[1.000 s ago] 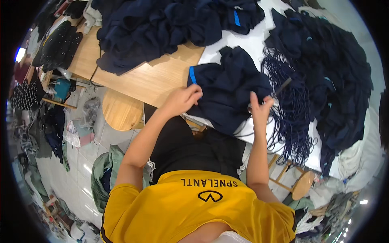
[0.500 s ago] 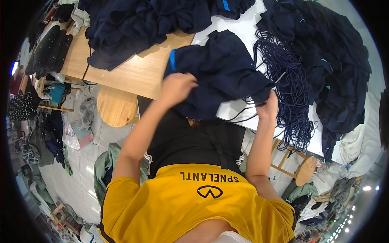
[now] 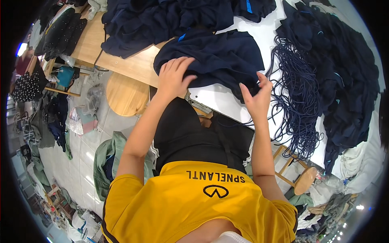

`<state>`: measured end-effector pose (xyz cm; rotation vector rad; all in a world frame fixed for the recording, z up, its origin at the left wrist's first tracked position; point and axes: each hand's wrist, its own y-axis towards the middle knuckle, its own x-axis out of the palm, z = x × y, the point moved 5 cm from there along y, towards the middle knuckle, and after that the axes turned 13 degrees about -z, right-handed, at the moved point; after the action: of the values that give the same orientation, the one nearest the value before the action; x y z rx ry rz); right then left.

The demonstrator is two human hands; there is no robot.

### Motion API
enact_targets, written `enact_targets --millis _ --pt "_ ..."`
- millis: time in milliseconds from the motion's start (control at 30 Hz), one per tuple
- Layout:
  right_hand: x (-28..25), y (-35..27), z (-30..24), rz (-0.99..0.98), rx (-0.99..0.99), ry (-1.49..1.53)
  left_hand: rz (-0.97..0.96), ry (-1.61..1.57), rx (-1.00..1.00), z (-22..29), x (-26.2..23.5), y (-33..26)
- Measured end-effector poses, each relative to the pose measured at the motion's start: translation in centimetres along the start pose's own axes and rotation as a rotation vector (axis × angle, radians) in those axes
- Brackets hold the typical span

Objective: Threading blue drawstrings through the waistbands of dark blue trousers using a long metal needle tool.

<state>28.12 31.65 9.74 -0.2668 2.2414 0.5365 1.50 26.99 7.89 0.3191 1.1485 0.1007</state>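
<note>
A navy blue garment with a bright blue strip at its far left edge lies bunched in front of me, across the wooden and white tabletops. My left hand rests against its near left side, fingers stretched out and thumb apart. At its near right corner is my right hand, thumb and fingers spread, beside the cloth. I see nothing held in either hand. Just right of that hand lies a tangled bundle of navy cords, some strands trailing near my wrist.
Navy garments are heaped at the back, and another navy pile hangs over the right side. A round wooden stool stands at the left below the table, a second stool at the lower right. Green cloth lies left of me.
The garment, raised and hanging toward me before, now lies farther back on the table. Both hands have opened against it. A thin metal tool near the right hand no longer shows.
</note>
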Motion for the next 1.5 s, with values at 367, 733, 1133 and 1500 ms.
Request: enact_targets --millis 367,733,1133,1500 --pt "4.3 0.4 8.6 -0.32 0.663 0.878 -0.309 -1.332 -0.595 -9.3 4.5 -1.3" --pt "-2.3 1.9 3.4 -0.038 0.303 0.246 -0.104 -0.147 0.211 2.0 -0.5 4.2" --pt "-3.9 -1.3 -1.8 -0.428 0.15 0.147 -0.762 -0.625 -0.12 1.1 5.5 5.5" --pt "-4.1 -0.3 -3.4 -0.511 0.073 -0.019 -0.908 -1.118 -0.205 1.4 5.3 4.4"
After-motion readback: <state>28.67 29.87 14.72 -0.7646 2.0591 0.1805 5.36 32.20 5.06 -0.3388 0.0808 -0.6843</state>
